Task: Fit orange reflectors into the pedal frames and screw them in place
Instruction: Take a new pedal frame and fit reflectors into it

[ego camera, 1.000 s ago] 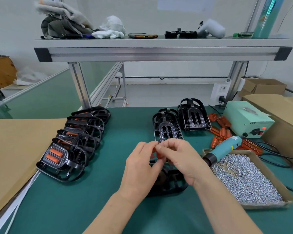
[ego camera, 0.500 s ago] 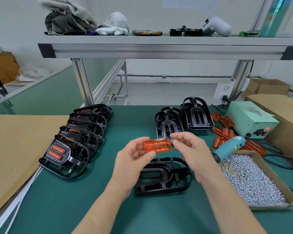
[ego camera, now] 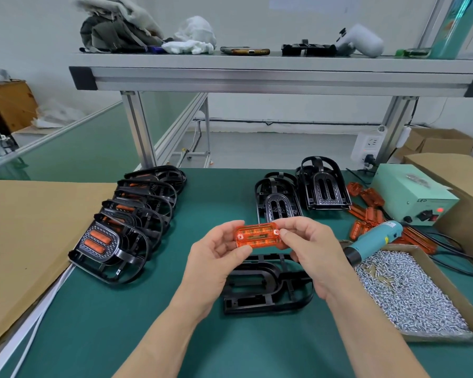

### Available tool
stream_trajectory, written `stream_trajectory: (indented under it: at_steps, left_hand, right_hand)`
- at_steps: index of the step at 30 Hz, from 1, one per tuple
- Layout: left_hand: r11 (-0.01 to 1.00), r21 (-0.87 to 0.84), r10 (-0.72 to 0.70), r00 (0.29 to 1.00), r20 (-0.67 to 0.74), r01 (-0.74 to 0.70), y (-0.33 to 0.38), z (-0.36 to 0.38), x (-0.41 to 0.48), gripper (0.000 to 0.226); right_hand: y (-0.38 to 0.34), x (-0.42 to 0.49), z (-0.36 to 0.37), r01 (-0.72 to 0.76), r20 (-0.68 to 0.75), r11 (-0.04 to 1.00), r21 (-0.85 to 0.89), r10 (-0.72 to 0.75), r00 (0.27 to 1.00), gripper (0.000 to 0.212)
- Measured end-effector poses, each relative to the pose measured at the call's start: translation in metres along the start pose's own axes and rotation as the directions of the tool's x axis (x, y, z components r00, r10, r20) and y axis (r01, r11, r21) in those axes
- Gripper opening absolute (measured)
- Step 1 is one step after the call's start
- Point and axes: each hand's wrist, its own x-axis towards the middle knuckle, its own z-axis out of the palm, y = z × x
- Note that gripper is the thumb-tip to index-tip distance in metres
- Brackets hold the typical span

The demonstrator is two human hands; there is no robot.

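1. Pinches a translucent orange rectangular plastic reflector (ego camera: 257,236) at both short ends. Left hand (ego camera: 213,257) has thumb and fingers curled around the left end; right hand (ego camera: 314,252) nips the right end between thumb and forefinger.
2. Holds that reflector level in the air, lengthwise from left to right, above the green bench mat (ego camera: 120,323).
3. Leaves a black plastic pedal frame (ego camera: 262,287) lying flat on the mat directly beneath the hands, its slots empty, with the reflector raised over its far edge.
4. Shows at left an overlapping row of black pedals fitted with orange reflectors (ego camera: 126,222), beside a brown cardboard sheet (ego camera: 25,227).
5. Shows beyond the hands two more black pedal frames with empty slots (ego camera: 280,203), standing side by side.
6. Shows at right a heap of loose orange reflectors (ego camera: 366,211), a teal electric screwdriver (ego camera: 374,238) resting on the edge of a shallow cardboard tray (ego camera: 434,336) of small silver screws (ego camera: 402,290), and a pale green power box (ego camera: 410,195) behind.
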Motion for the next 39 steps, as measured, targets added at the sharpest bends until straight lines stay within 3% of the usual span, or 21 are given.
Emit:
stream_trajectory:
  at_steps: [9,17,23,29,33,39]
  left_hand:
    - [0.998,0.008,-0.067,0.997,0.026,0.067,-0.005,-0.005,0.002,0.043]
    - [0.995,0.044,-0.094,0.995,0.037,0.092,-0.004,-0.010,0.000,0.043]
    - [0.986,0.116,-0.124,0.992,0.038,0.119,0.001,-0.012,-0.001,0.041]
    - [0.965,0.248,-0.085,0.996,-0.019,0.087,0.002,-0.020,0.000,0.032]
    - [0.866,0.492,-0.108,0.994,0.004,0.092,-0.002,-0.028,-0.001,0.016]
    - [0.652,0.758,-0.139,0.986,0.093,0.020,-0.005,-0.033,-0.005,0.019]
  right_hand:
    - [0.000,-0.002,-0.003,0.031,0.016,0.999,0.008,-0.031,0.999,0.026]
    - [0.001,-0.008,-0.009,0.164,0.115,0.972,-0.167,-0.146,0.983,0.030]
    - [0.006,-0.004,-0.009,0.244,0.114,0.843,-0.480,-0.216,0.970,0.015]
    - [0.014,-0.003,0.001,0.321,0.178,0.714,-0.623,-0.271,0.946,0.009]
    - [0.023,-0.004,0.007,0.369,0.248,0.613,-0.699,-0.277,0.928,0.008]
    - [0.029,-0.009,0.018,0.334,0.292,0.475,-0.814,-0.161,0.943,0.015]
